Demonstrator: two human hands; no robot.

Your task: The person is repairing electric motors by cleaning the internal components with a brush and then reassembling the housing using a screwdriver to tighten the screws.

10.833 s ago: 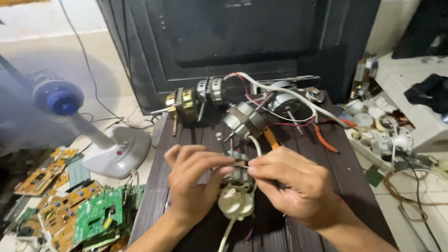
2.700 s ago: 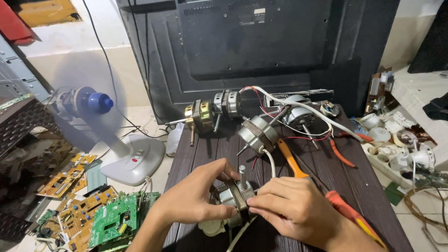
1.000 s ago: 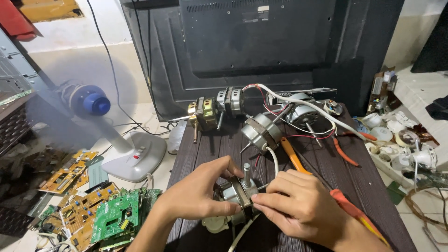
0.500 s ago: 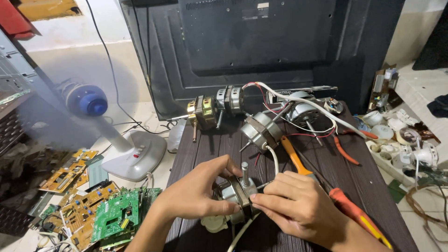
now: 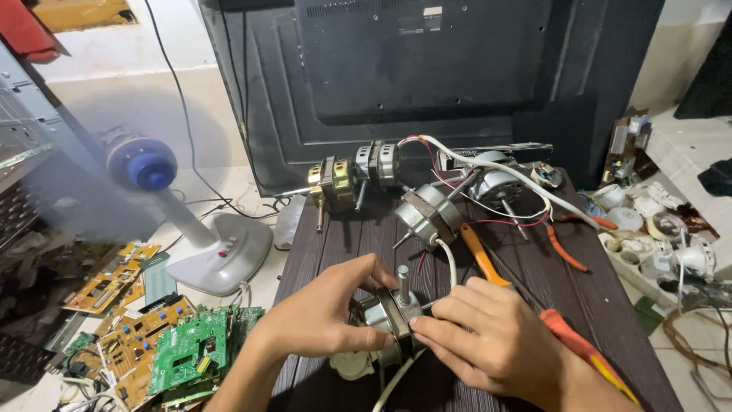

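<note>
Both hands are gripping the small silver fan motor with upright steel shaft (image 5: 393, 313) on the dark wood-grain table (image 5: 625, 320), left hand (image 5: 324, 317) wrapping its left side, right hand (image 5: 484, 339) pinching its right edge with fingertips, orange-handled screwdriver (image 5: 587, 352) lying just beside.

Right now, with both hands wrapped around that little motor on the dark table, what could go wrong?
The left hand and right hand grip the small motor with its shaft pointing up; a slip could jab a finger. Loose red and white wires trail from the other motors close behind, so a tug might snag them. The screwdriver lies by the right wrist and could be knocked off the table.
</note>
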